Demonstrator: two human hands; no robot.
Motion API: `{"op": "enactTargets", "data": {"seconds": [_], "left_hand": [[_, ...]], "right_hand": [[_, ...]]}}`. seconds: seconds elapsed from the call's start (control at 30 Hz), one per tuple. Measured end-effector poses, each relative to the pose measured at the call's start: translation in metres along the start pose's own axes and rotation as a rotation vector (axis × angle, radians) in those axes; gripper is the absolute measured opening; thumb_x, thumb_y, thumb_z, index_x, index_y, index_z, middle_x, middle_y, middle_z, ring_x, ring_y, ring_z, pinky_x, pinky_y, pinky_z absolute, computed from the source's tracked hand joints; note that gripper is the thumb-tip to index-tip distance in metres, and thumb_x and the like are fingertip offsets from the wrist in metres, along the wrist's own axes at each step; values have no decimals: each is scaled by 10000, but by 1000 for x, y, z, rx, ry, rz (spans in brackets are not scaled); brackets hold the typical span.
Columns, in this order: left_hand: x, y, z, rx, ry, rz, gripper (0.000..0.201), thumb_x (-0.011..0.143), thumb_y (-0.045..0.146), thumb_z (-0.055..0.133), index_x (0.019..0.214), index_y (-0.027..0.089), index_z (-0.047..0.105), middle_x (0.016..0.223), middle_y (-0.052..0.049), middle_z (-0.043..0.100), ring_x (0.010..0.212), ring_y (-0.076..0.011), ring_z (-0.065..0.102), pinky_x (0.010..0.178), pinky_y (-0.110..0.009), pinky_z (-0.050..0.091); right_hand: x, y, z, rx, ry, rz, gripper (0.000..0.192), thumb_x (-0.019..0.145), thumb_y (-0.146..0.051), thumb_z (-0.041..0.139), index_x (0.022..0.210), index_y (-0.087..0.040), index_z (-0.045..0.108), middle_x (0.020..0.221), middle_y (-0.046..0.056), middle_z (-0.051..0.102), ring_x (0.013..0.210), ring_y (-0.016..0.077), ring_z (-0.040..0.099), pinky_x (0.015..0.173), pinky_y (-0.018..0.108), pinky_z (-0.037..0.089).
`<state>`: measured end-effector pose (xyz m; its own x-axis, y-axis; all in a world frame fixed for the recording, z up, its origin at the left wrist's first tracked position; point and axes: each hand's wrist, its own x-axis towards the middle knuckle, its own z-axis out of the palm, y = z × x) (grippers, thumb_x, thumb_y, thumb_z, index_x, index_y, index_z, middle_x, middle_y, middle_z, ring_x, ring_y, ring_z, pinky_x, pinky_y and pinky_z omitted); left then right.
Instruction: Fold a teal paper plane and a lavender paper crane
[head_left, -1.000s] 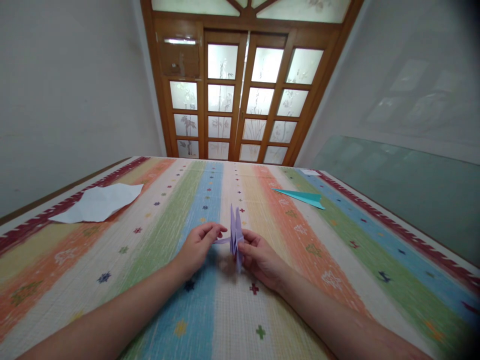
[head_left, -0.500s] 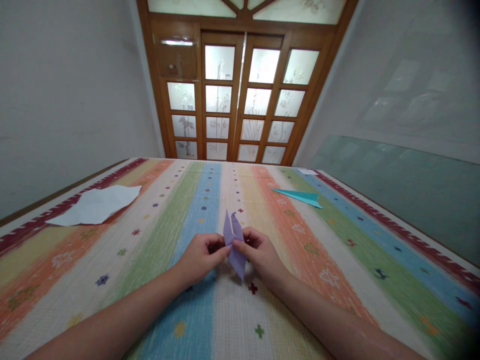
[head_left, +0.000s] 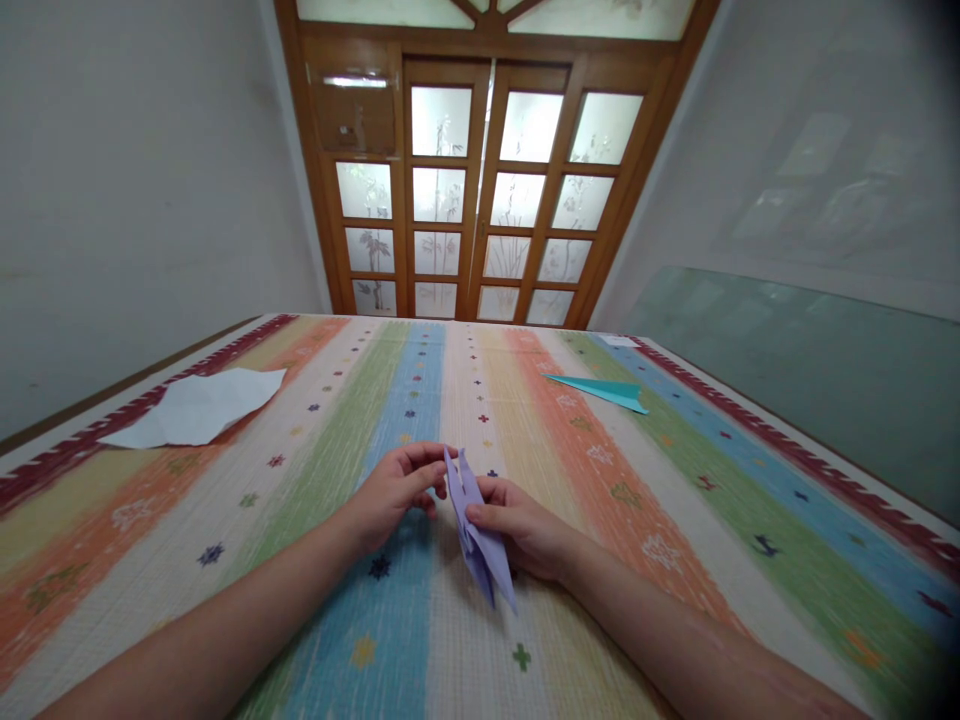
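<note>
Purple folded paper point(head_left: 478, 530) was held just above the striped surface point(head_left: 675, 520), near its middle, pointed end down toward the camera. It was pinched by the right hand point(head_left: 529, 530), thumb closed over the fold. Its upper tip was touched by the curled fingertips of the left hand point(head_left: 394, 490). A teal paper plane point(head_left: 604, 391) and white sheet point(head_left: 199, 407) lay well apart.
</note>
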<state>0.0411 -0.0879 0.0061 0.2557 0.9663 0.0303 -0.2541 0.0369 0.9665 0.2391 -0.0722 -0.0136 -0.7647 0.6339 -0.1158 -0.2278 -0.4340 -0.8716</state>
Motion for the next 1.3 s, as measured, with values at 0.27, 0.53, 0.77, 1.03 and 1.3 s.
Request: {"op": "enactTargets", "data": {"seconds": [0.27, 0.53, 0.77, 1.03, 1.3], "left_hand": [[-1, 4, 0, -66, -9, -41, 283, 749, 344, 762, 922, 160, 634, 772, -7, 572, 676, -119, 540, 483, -178, 446], [0, 9, -8, 351, 5, 164, 225, 794, 339, 705, 890, 149, 633, 776, -22, 604, 665, -127, 560, 530, -217, 488], [-7, 14, -1, 559, -13, 236, 154, 830, 294, 658, 847, 141, 651, 814, -37, 620, 700, -126, 575, 566, -205, 456], [-3, 12, -6, 425, -83, 121, 241, 822, 376, 680, 883, 143, 690, 816, -47, 640, 692, -131, 572, 545, -201, 480], [-2, 9, -4, 368, -86, 50, 273, 790, 403, 696, 857, 139, 691, 714, -27, 606, 633, -127, 554, 501, -206, 484]], "right_hand": [[-2, -3, 2, 16, 6, 29, 471, 717, -357, 831, 1101, -138, 667, 738, -2, 643, 537, 78, 569, 537, 195, 469], [-2, 0, 6, -84, 37, 10, 374, 745, -414, 803, 964, -152, 650, 687, -33, 587, 521, 70, 529, 510, 184, 424], [-1, -2, 13, -130, 85, -30, 402, 750, -502, 776, 892, -161, 619, 681, -17, 609, 519, 91, 550, 490, 202, 425], [0, 0, 11, -109, 194, -30, 375, 723, -460, 814, 778, -155, 602, 590, -57, 534, 452, 57, 443, 425, 178, 333], [1, 0, 10, -123, 195, -17, 367, 721, -459, 812, 817, -154, 631, 612, -53, 537, 487, 63, 440, 468, 194, 316]]}}
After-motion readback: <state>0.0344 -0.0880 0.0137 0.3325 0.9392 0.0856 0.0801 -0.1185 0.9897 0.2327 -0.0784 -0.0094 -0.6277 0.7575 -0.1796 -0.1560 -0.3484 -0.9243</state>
